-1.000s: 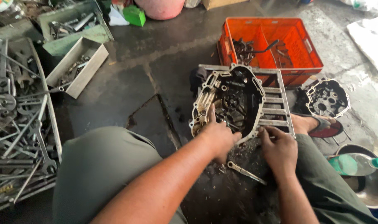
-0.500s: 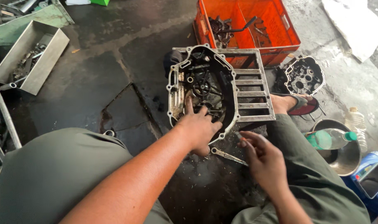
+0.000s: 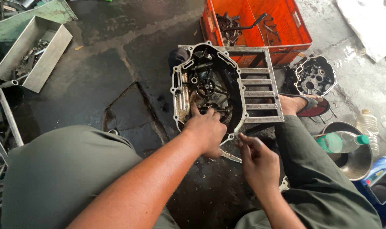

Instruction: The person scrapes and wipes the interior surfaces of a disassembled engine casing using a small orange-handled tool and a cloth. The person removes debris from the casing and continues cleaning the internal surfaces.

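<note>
As I scanned from the left, a grey metal tray (image 3: 32, 53) of small parts sat on the oily floor (image 3: 91, 85); further right the engine case (image 3: 208, 87) lay open-side up on a metal grate (image 3: 261, 89), in front of the orange crate (image 3: 261, 25); my left hand (image 3: 208, 129) rested spread on its lower edge, fingers reaching into the cavity; my right hand (image 3: 256, 159) hovered just beside it, fingertips drawn together, though I could not tell whether they pinched anything. I judged the case heavy, rigid and slick with grease, best gripped by its flanged rim; what the left fingers touched inside was hidden; a thin tool (image 3: 230, 156) between the hands was mostly covered; a second cover (image 3: 315, 76) lay at the right.
</note>
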